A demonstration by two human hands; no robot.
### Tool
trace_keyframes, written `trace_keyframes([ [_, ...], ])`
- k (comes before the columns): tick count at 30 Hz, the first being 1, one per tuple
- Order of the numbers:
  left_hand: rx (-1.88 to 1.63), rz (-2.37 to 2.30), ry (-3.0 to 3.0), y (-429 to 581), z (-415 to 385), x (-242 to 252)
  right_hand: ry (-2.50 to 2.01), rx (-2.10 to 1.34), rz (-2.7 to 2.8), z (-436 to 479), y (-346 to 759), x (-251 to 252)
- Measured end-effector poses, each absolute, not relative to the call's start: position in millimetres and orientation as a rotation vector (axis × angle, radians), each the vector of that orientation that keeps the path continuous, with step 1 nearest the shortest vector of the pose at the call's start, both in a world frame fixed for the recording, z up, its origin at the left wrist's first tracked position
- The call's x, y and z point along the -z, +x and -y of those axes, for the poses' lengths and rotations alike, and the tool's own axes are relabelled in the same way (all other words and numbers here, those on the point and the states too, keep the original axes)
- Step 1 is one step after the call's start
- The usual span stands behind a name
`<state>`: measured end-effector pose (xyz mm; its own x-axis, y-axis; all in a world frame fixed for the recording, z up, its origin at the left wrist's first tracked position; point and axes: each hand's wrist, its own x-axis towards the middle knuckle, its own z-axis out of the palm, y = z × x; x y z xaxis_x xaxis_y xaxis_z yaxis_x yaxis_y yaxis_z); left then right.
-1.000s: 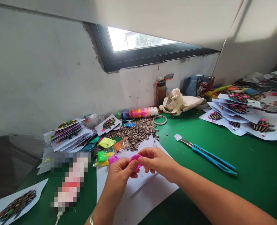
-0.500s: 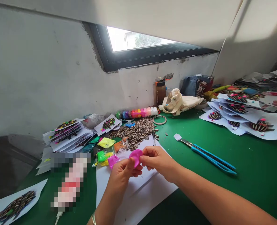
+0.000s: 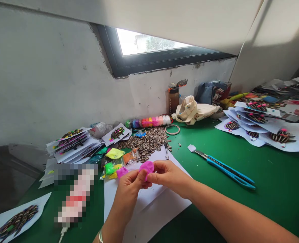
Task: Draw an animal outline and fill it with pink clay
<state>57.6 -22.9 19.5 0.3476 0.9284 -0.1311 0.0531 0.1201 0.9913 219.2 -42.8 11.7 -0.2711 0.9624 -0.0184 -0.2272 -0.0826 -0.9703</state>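
Head view shows the left hand (image 3: 129, 189) and right hand (image 3: 171, 175) both pinched on a pink clay lump (image 3: 146, 167), held just above white paper (image 3: 149, 209) on the green table (image 3: 266, 175), near sunflower seeds (image 3: 148, 141).

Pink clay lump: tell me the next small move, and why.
Probably press the pink clay lump flatter between the thumbs: the left hand and the right hand both pinch it above the white paper, and it looks thick and rounded.
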Motion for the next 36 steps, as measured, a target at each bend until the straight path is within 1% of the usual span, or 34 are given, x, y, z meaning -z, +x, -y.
trace_keyframes([
  [2, -0.851, -1.045, 1.354, 57.7, 24.3, -18.3, -0.941, -1.474, 1.188, 43.0, 215.6, -6.6],
  [5, -0.847, -1.071, 1.436, 55.9, 25.1, -16.7, -1.094, -1.257, 1.269, 42.7, 213.6, -1.9],
  [9, -0.792, -1.128, 1.56, 51.6, 21.6, -14.5, -1.239, -1.037, 1.338, 42.5, 216.7, -5.4],
  [11, -0.781, -1.141, 1.578, 50.2, 19.4, -13.9, -1.239, -1.067, 1.329, 42.7, 218.3, -8.7],
  [17, -0.836, -1.098, 1.426, 52.2, 18.9, -16.8, -1.087, -1.332, 1.267, 44.2, 220.1, -14.7],
  [23, -0.904, -1.126, 1.41, 51.9, 19.3, -20.6, -1.013, -1.557, 1.217, 42.9, 224.3, -13.6],
  [31, -0.897, -1.072, 1.421, 54.5, 21.6, -20.9, -1.047, -1.541, 1.092, 43.1, 219.1, -13.6],
  [36, -0.851, -1.074, 1.359, 54.5, 21.6, -22.6, -0.934, -1.51, 1.104, 45.1, 217.7, -18.3],
])
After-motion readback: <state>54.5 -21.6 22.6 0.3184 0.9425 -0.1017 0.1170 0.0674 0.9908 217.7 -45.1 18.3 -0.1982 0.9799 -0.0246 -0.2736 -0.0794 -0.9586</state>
